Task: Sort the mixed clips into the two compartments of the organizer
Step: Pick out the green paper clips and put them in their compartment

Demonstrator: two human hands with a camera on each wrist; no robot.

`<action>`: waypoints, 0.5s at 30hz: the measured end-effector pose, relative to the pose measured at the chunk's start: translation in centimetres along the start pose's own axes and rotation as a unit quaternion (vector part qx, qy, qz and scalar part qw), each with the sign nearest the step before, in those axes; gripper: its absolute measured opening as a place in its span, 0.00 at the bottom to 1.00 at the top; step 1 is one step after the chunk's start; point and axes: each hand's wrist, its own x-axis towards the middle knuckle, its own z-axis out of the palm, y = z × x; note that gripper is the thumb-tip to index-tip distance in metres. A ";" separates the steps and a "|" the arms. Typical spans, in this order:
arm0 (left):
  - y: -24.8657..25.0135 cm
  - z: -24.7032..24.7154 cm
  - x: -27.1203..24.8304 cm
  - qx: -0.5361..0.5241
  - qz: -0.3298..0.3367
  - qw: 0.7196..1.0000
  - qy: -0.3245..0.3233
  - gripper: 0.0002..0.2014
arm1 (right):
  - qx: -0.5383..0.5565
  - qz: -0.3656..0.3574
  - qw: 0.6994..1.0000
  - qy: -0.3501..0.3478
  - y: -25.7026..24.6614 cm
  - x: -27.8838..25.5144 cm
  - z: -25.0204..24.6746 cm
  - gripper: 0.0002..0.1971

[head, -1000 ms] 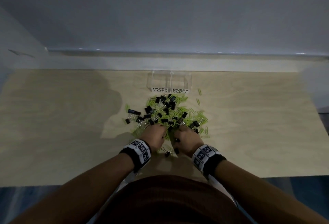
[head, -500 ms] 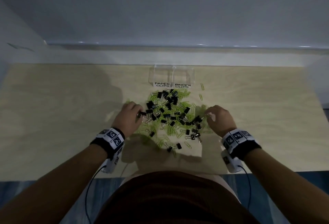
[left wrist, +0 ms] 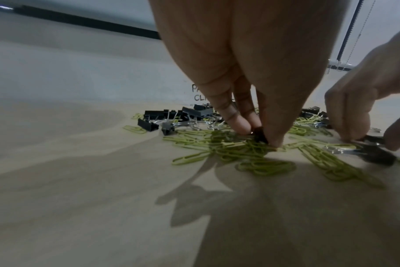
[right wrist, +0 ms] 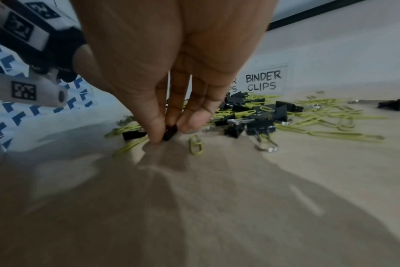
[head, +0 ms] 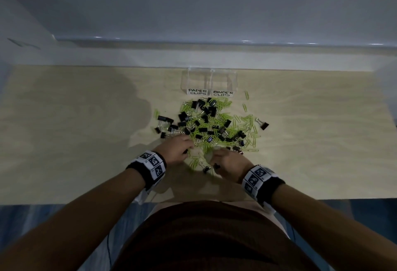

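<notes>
At the pile's near edge, left hand point(left wrist: 247, 75) and right hand point(right wrist: 171, 72) each pinch a binder clip point(right wrist: 169, 132); lift straight up, shedding snagged paper clips point(left wrist: 231, 150).

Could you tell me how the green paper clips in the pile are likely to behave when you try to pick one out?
The green paper clips lie overlapped and interlaced, so one will probably drag neighbours along. They are thin wire lying flat on the table, likely light and fiddly to pinch. Black binder clips resting among them may shift.
</notes>
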 end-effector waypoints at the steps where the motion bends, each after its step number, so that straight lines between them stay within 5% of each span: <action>1: -0.1 0.0 -0.2 -0.009 0.005 1.000 0.010 0.14 | 0.013 0.006 1.000 0.009 0.0 -0.1 -0.2 0.07; 5: -1.4 -0.6 -1.5 -0.077 -0.052 0.987 0.129 0.11 | 0.061 0.052 0.991 0.106 1.5 -1.6 -2.1 0.04; 9: -2.6 -1.4 -2.2 -0.026 -0.071 0.976 0.205 0.11 | 0.048 0.163 0.957 0.236 5.1 -3.4 -3.6 0.06; 12: 0.2 -1.0 -1.6 -0.025 0.012 0.991 0.134 0.13 | 0.020 0.189 0.955 0.229 6.0 -4.0 -3.4 0.10; 15: 4.1 0.4 -0.5 0.007 0.100 0.995 -0.024 0.16 | 0.003 0.106 0.979 0.175 4.6 -3.9 -2.4 0.12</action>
